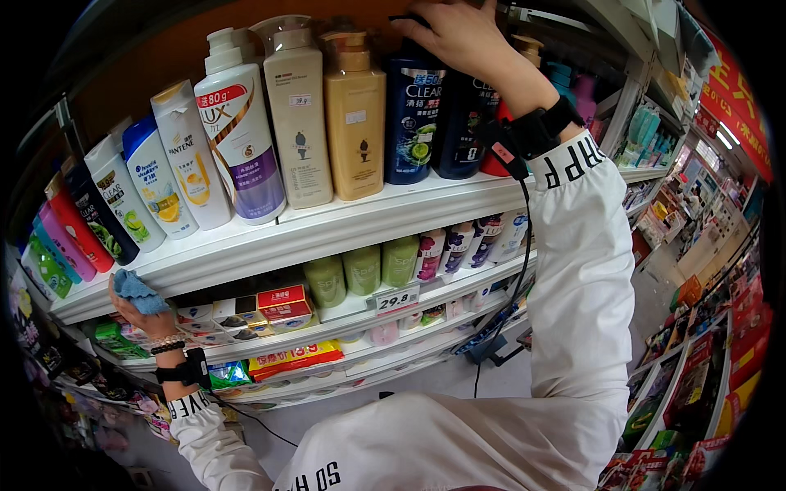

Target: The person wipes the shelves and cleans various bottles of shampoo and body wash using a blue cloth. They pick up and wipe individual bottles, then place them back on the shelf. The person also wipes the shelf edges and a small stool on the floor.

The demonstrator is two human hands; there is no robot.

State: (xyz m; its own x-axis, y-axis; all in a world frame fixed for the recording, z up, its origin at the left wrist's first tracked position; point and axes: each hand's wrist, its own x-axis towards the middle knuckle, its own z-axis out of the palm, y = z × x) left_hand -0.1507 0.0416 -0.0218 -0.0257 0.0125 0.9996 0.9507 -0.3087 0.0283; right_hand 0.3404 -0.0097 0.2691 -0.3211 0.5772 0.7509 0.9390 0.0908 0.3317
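My left hand [132, 314] holds a crumpled blue cloth [140, 292] at the front edge of the white upper shelf [344, 236], near its left end. Above it stand a dark Clear bottle [101, 215] and a red bottle [77, 221]. My right hand [460, 37] reaches over the dark top of a navy Clear pump bottle [414, 123]. Its thumb is beside the dark pump; the other fingertips are partly hidden or cut off by the picture's upper edge. A second navy Clear bottle [457, 132] stands under the right wrist. Both bottles rest upright on the shelf.
Left of the navy bottles stand gold [355, 135], beige [299, 129] and white Lux [241, 132] pump bottles. Lower shelves carry green bottles [399, 261], boxes [285, 307] and a price tag [398, 301]. A black cable [522, 264] hangs from the right wrist. Stocked racks [681, 368] line the right.
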